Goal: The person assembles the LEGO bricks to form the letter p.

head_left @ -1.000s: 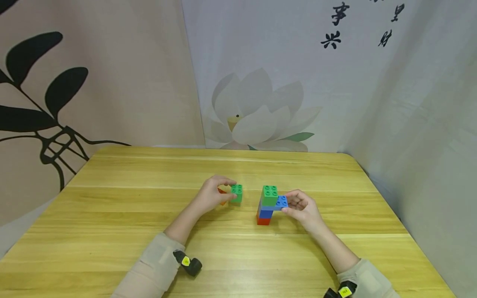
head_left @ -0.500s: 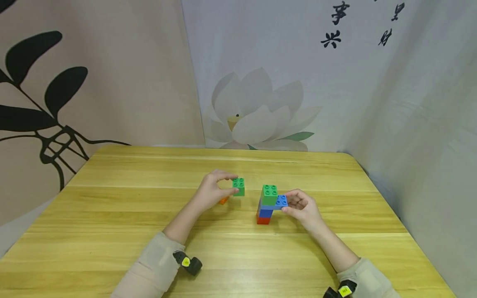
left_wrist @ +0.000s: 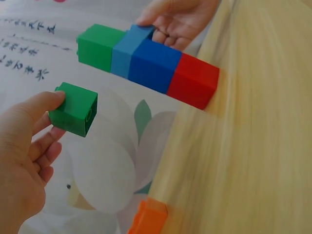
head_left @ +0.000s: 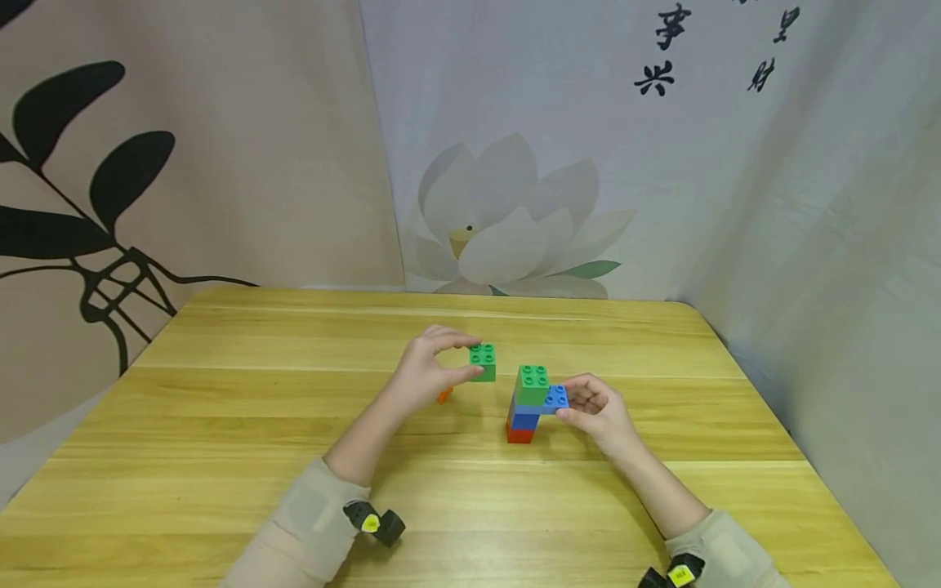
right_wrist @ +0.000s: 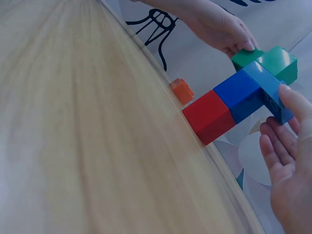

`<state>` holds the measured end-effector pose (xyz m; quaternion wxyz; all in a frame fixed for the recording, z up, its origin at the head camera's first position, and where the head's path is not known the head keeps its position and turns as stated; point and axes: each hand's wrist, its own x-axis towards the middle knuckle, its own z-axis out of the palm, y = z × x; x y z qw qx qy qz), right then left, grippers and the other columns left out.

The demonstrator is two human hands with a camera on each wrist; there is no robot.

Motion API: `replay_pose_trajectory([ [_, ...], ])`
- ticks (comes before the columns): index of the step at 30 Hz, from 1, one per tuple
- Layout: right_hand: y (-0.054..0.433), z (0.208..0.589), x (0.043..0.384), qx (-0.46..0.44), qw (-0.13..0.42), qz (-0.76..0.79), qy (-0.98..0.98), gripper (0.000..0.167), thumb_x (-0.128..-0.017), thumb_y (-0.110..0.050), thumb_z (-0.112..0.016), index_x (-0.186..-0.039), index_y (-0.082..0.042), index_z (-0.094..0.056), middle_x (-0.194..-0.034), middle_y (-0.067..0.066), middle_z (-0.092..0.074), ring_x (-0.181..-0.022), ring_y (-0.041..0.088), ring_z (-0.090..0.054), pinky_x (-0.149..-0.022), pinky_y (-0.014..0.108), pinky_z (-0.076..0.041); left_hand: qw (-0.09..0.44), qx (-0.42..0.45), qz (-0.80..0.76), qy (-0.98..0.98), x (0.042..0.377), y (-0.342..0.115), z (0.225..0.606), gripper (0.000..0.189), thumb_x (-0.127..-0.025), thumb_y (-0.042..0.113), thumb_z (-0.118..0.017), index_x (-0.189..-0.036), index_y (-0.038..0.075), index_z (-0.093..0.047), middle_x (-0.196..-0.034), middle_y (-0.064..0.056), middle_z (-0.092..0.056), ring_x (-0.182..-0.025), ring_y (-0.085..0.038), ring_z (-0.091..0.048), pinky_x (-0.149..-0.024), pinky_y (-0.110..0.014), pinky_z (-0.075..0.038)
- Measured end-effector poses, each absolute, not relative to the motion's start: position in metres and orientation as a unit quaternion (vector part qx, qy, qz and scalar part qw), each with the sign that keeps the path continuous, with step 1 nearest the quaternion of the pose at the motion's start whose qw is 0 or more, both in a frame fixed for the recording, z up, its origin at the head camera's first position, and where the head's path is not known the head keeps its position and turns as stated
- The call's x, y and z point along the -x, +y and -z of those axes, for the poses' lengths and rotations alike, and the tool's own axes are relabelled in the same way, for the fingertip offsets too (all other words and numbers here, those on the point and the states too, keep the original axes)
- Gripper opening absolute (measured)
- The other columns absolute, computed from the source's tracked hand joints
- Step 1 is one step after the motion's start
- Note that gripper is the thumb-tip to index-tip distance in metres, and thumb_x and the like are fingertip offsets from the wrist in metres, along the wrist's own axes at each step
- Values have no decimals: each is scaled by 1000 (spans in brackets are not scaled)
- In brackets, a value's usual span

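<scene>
Between thumb and fingers my left hand (head_left: 430, 371) pinches a green building brick (head_left: 483, 363), held in the air left of a small tower. That tower stands on the table: a red brick (head_left: 519, 436) at the bottom, a dark blue brick (head_left: 525, 421) over it, then a longer light blue brick (head_left: 556, 398) jutting out to the right, and another green brick (head_left: 532, 385) on top. My right hand (head_left: 599, 412) pinches the jutting end of the light blue brick. In the left wrist view the held green brick (left_wrist: 74, 108) is apart from the tower.
An orange brick (head_left: 444, 395) lies on the wooden table (head_left: 294, 408), partly hidden behind my left hand in the head view. Printed curtains (head_left: 294, 163) hang behind the table and along its right side.
My left hand has lifted the green brick off the table beside the orange one and carried it up and to the right. My right hand and the tower have stayed put.
</scene>
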<state>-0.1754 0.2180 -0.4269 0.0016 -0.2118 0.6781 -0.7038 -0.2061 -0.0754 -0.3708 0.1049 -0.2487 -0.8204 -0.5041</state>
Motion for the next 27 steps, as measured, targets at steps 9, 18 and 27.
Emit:
replay_pose_trajectory([
  [9, 218, 427, 176, 221, 2, 707, 672, 28, -82, 10, -66, -107, 2, -58, -98, 2, -68, -89, 14, -62, -80, 26, -51, 129, 260, 512, -808, 197, -64, 354, 37, -77, 18, -82, -111, 11, -71, -113, 2, -65, -110, -15, -51, -94, -42, -43],
  [18, 218, 427, 176, 216, -1, 708, 673, 29, -81, 9, -67, -107, -3, -60, -98, 2, -68, -89, 14, -63, -80, 27, -51, 139, 259, 533, -793, 191, -47, 340, 35, -78, 18, -81, -112, 13, -72, -112, 5, -64, -112, -14, -49, -93, -46, -42],
  [27, 218, 428, 175, 210, -2, 702, 680, 28, -81, 9, -67, -107, 0, -59, -99, 2, -68, -90, 14, -63, -81, 27, -51, 139, 263, 546, -783, 188, -31, 336, 36, -79, 19, -81, -113, 15, -71, -112, 8, -64, -109, -11, -49, -90, -39, -45],
])
